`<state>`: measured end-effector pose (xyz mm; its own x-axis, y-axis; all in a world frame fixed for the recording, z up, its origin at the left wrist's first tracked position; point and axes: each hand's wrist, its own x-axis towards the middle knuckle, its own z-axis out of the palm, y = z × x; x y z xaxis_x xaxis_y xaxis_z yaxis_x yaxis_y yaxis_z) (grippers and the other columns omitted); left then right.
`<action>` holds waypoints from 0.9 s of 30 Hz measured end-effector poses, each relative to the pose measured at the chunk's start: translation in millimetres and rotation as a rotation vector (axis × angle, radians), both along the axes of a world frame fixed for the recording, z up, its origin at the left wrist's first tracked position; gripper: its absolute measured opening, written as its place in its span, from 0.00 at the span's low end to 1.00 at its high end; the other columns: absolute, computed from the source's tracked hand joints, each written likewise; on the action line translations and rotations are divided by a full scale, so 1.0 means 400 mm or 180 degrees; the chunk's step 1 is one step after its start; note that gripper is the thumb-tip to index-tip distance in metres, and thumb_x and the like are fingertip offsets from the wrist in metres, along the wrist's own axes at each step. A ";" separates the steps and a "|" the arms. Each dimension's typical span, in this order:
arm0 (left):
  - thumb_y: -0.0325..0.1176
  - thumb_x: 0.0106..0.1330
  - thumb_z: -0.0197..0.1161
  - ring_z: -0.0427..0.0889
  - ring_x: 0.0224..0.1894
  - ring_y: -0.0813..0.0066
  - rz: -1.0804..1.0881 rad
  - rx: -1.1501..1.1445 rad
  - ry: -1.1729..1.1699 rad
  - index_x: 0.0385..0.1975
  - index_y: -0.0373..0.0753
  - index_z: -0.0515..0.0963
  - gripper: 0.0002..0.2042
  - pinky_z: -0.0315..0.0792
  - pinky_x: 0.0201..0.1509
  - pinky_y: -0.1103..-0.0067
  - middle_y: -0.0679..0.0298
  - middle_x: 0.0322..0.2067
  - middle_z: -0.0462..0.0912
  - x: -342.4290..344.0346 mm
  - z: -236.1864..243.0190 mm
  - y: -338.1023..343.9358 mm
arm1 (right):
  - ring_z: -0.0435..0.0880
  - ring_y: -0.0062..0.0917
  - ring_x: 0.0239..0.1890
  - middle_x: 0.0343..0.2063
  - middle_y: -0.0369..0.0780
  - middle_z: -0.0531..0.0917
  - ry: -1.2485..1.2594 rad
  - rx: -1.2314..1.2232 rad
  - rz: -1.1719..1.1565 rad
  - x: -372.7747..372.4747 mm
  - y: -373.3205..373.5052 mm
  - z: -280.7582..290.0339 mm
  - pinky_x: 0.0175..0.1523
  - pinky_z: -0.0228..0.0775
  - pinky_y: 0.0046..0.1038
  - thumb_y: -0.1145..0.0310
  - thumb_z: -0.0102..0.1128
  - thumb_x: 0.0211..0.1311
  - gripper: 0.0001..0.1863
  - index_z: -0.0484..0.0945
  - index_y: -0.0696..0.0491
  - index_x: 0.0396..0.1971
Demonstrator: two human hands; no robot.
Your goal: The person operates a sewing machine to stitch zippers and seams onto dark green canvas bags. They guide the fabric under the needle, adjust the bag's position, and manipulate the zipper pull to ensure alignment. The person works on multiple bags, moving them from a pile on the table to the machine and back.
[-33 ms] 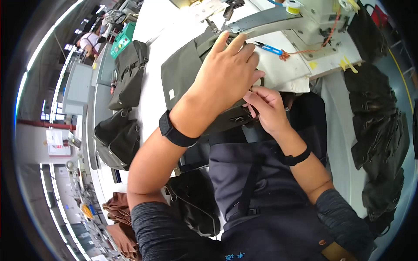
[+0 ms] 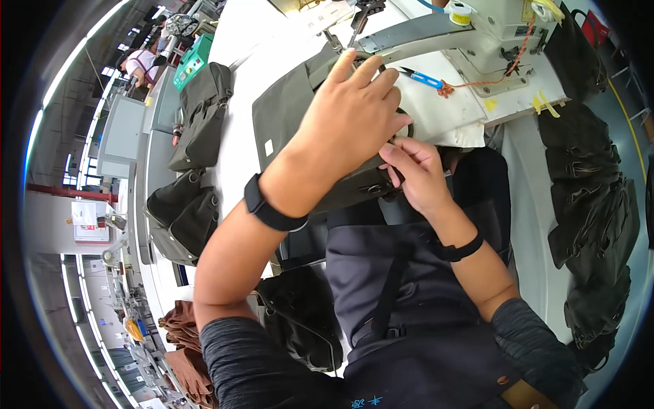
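Note:
A dark olive fabric bag [image 2: 283, 105] with a small white label lies on the white table beneath the arm of a sewing machine [image 2: 422, 37]. My left hand [image 2: 354, 112] rests over its right part, fingers stretched and spread toward the machine's needle area. Just below, at the near edge of the bag, my right hand [image 2: 417, 167] pinches that edge between thumb and fingers; the exact spot is partly hidden. Blue thread snips [image 2: 422, 78] with an orange cord lie on the table to the right of my left hand.
Two more dark bags [image 2: 201, 119] sit along the table's left side, near a green box [image 2: 194, 61]. Dark fabric pieces [image 2: 589, 204] hang at the right. Brown pieces [image 2: 191, 368] lie lower left. A yellow thread spool [image 2: 459, 13] stands by the machine. Another person [image 2: 142, 65] is far left.
My left forearm has shifted slightly to the left. Both hands stay at nearly the same places on the bag.

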<state>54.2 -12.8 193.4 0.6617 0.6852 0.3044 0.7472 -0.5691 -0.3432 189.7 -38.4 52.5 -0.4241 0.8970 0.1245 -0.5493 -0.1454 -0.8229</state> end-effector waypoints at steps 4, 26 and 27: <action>0.42 0.59 0.77 0.78 0.66 0.54 0.0668 0.0308 -0.0001 0.46 0.39 0.85 0.19 0.65 0.74 0.53 0.58 0.56 0.82 -0.069 0.094 -0.111 | 0.68 0.11 0.18 0.20 0.29 0.73 0.0425 -0.0397 -0.0008 -0.015 -0.005 -0.018 0.35 0.70 0.19 0.65 0.64 0.76 0.17 0.77 0.53 0.23; 0.65 0.77 0.48 0.70 0.64 0.56 0.1771 -0.0297 -0.0861 0.70 0.49 0.78 0.33 0.55 0.70 0.61 0.59 0.68 0.78 -0.022 -0.076 -0.209 | 0.66 0.08 0.16 0.17 0.29 0.73 0.0623 -0.0840 0.0261 0.006 -0.028 0.085 0.21 0.55 0.18 0.65 0.61 0.79 0.20 0.74 0.53 0.23; 0.65 0.77 0.48 0.71 0.63 0.57 0.1780 -0.0310 -0.0874 0.70 0.49 0.78 0.33 0.55 0.70 0.61 0.60 0.68 0.78 -0.022 -0.071 -0.210 | 0.66 0.08 0.16 0.17 0.29 0.73 0.0562 -0.0827 0.0299 0.009 -0.026 0.091 0.21 0.55 0.18 0.65 0.61 0.79 0.20 0.73 0.53 0.22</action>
